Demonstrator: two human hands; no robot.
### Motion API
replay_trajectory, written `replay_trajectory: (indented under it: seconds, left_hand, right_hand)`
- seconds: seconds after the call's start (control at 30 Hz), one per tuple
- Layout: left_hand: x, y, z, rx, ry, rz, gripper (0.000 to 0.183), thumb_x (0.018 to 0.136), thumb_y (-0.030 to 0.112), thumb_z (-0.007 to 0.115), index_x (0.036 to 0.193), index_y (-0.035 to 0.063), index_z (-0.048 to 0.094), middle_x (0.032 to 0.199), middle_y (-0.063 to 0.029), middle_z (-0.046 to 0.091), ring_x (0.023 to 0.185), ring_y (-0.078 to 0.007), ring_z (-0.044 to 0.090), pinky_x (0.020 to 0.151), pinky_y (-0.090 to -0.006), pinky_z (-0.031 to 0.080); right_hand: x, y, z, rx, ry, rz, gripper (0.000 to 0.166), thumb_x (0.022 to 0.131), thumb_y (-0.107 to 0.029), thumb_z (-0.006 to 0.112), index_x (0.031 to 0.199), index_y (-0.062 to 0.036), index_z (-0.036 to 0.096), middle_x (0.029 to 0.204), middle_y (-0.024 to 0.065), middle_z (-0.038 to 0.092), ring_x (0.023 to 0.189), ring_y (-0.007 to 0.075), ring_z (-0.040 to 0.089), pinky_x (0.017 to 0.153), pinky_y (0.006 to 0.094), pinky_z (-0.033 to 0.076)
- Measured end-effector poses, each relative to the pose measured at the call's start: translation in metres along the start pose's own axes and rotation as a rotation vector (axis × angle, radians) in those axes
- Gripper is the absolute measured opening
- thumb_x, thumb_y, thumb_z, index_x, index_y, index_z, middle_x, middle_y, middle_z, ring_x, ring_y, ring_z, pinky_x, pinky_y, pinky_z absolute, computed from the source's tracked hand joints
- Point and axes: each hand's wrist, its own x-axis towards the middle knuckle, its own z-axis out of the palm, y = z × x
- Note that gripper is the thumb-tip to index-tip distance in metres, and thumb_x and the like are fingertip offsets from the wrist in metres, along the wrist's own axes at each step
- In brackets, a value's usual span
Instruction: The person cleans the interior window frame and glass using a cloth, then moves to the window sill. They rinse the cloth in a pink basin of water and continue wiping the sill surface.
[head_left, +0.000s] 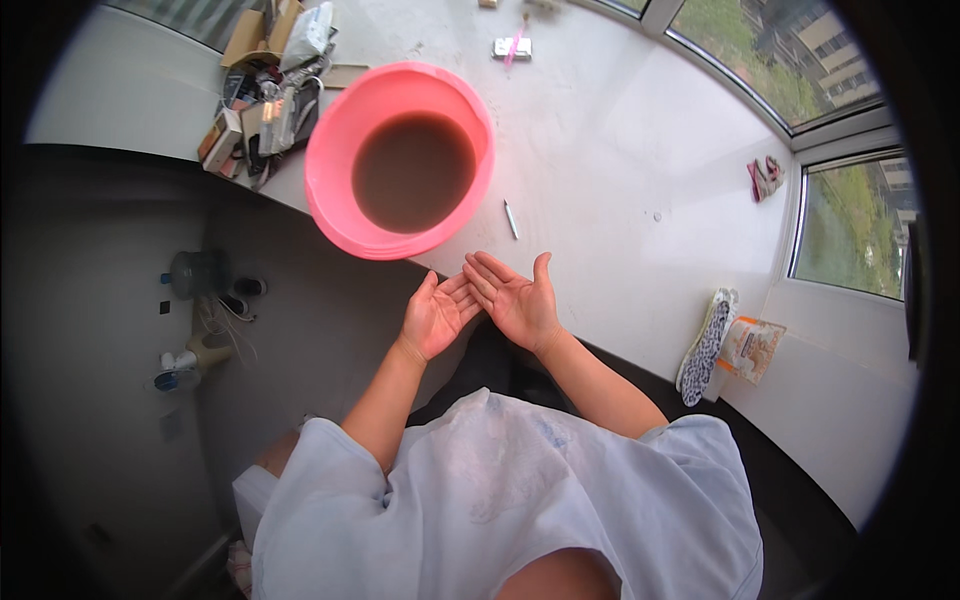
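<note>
My left hand (437, 316) is palm up with its thumb raised, holding nothing. My right hand (523, 306), also palm up and bare, has its fingertips touching or overlapping the left fingers. Both hover by the front edge of a white countertop (600, 187). Just beyond them stands a pink plastic basin (330, 161) at the counter's edge. Murky brown liquid (414, 174) fills its lower part, and whatever lies under the surface is hidden. A slim pen-like object (511, 220) lies on the counter beyond my right fingertips.
Clutter with boxes and plastic packets (274, 112) is heaped left of the basin. A small white box (512, 49) is at the back. Patterned insoles (707, 349) and a printed package (750, 349) sit at right, near windows (855, 225). A water jug (199, 274) and shoes (250, 286) are below.
</note>
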Motion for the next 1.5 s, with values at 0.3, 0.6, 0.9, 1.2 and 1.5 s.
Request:
replay_trajectory:
  seconds: [0.3, 0.6, 0.9, 1.2, 1.5]
  left_hand:
    - [0.030, 0.117, 0.037, 0.562, 0.302, 0.351, 0.075, 0.103, 0.055, 0.021, 0.146, -0.0054, 0.032, 0.149, -0.0230, 0.038, 0.139, -0.0317, 0.037, 0.116, -0.0435, 0.028]
    - [0.157, 0.206, -0.049, 2.405, 0.888, 0.290, 0.068, 0.098, 0.037, 0.043, 0.156, 0.0156, 0.015, 0.163, -0.0154, 0.006, 0.150, -0.0302, 0.005, 0.116, -0.0621, 0.008]
    - [0.183, 0.237, -0.088, 2.332, 0.872, 0.696, 0.076, 0.090, 0.033, 0.058, 0.155, 0.0168, 0.022, 0.163, -0.0081, 0.008, 0.150, -0.0288, 0.006, 0.117, -0.0621, 0.006]
    - [0.202, 0.227, -0.078, 2.048, 0.688, 0.617, 0.060, 0.095, 0.032, 0.052, 0.147, 0.0047, 0.037, 0.156, -0.0217, 0.025, 0.145, -0.0407, 0.021, 0.117, -0.0495, 0.019]
    - [0.199, 0.213, -0.030, 0.398, 0.498, 0.459, 0.076, 0.098, 0.057, 0.043, 0.151, 0.0035, 0.030, 0.155, -0.0122, 0.033, 0.143, -0.0251, 0.029, 0.116, -0.0370, 0.024]
  right_hand:
    - [0.137, 0.014, 0.049, -0.796, 0.080, -0.132, 0.068, 0.102, -0.051, 0.038, 0.146, 0.0008, 0.037, 0.149, 0.0129, 0.041, 0.140, 0.0248, 0.036, 0.116, 0.0361, 0.028]
    - [0.300, -0.011, 0.001, -2.648, 0.425, -0.133, 0.064, 0.097, -0.033, 0.047, 0.155, -0.0235, 0.023, 0.164, 0.0065, 0.002, 0.149, 0.0395, 0.001, 0.114, 0.0662, 0.007]
    - [0.325, -0.001, -0.021, -2.606, 0.510, -0.169, 0.055, 0.090, -0.026, 0.053, 0.144, -0.0219, 0.043, 0.157, 0.0095, 0.028, 0.148, 0.0376, 0.012, 0.115, 0.0619, 0.015]
    - [0.339, -0.006, -0.027, -2.411, 0.132, -0.546, 0.046, 0.091, -0.013, 0.055, 0.136, -0.0031, 0.051, 0.146, 0.0242, 0.040, 0.138, 0.0397, 0.035, 0.112, 0.0483, 0.031]
    - [0.281, 0.045, 0.076, -1.516, 0.188, -0.456, 0.056, 0.104, -0.034, 0.040, 0.153, -0.0086, 0.027, 0.158, 0.0173, 0.024, 0.149, 0.0300, 0.014, 0.119, 0.0371, 0.014]
